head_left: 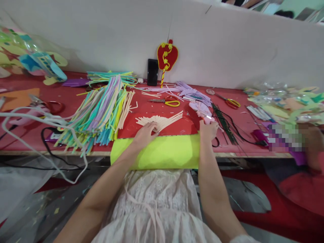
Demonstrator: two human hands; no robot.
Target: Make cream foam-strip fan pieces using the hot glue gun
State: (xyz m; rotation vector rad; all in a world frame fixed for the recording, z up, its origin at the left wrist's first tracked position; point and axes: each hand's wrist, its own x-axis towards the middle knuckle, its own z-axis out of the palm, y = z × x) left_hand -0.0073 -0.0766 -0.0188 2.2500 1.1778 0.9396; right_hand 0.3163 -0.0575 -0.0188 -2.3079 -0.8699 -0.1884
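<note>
My left hand [146, 135] is closed at the base of a fan of cream pipe cleaners [165, 122], its fingers pressed against the stems. The fan lies spread on a red sheet [126, 130]. At the sheet's right edge, my right hand [209, 130] is closed round what looks like a pale pink glue gun [201, 109]; part of it is hidden by the fingers. Bright yellow-green material [157, 153] hangs over the table's front edge, beneath my left wrist and between my forearms.
Left of the sheet lies a thick bundle of coloured pipe cleaners [101, 108]. Beyond the fan are yellow-handled scissors [169, 101], a black phone [152, 72] and a red fan-shaped ornament [167, 55]. A white cable [83, 148] loops at left. Another person's arm [315, 148] is at right.
</note>
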